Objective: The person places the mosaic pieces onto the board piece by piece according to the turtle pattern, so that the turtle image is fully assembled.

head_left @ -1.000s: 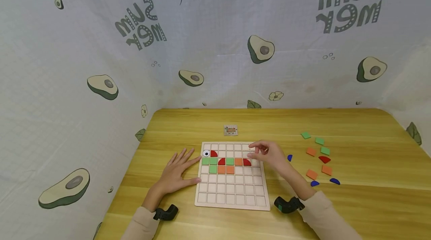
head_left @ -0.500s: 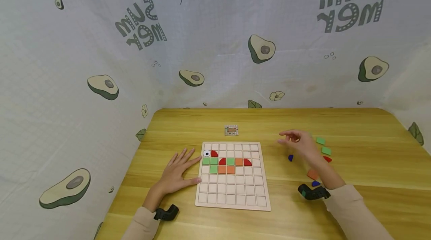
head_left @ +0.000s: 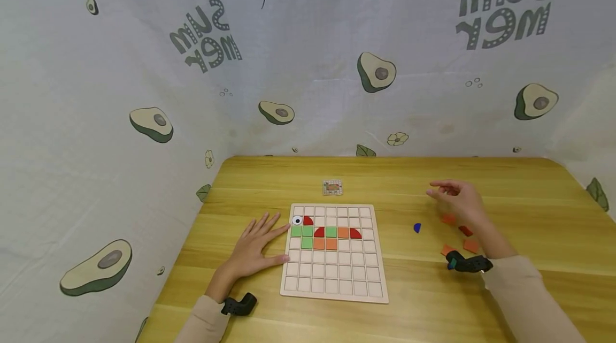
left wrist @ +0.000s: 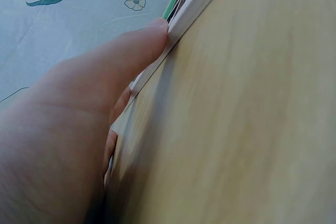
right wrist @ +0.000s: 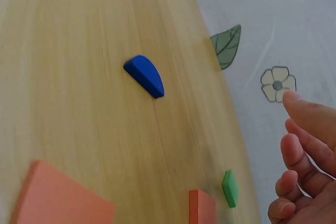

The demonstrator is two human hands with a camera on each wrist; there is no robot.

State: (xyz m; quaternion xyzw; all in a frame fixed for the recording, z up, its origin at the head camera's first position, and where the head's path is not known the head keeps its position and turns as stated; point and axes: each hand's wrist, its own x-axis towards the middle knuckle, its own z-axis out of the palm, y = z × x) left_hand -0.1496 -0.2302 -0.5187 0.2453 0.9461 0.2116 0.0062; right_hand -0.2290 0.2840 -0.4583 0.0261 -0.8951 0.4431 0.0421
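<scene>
A pale wooden grid board (head_left: pixel 334 281) lies on the table. In its upper rows sit a round eye piece (head_left: pixel 297 220), green squares (head_left: pixel 307 243), orange squares (head_left: pixel 319 244) and red quarter-rounds (head_left: pixel 355 233). My left hand (head_left: pixel 255 246) rests with spread fingers at the board's left side; its thumb (left wrist: pixel 152 35) touches the edge. Over the loose pieces to the right hovers my right hand (head_left: pixel 459 204), fingers loosely bent, holding nothing in the right wrist view. Below it lie a green piece (right wrist: pixel 230 188), orange squares (right wrist: pixel 63 198) and a red piece (head_left: pixel 465 230), partly hidden.
A small picture card (head_left: pixel 332 188) lies behind the board. One blue half-round piece (head_left: pixel 417 228) sits between the board and the loose pieces; another is mostly behind the right wrist camera (head_left: pixel 469 263). A patterned cloth (head_left: pixel 313 65) hangs behind the table.
My right hand has moved away from the board, rightward to above the loose pieces, covering the green ones. The left hand and the pieces on the board stay as they were.
</scene>
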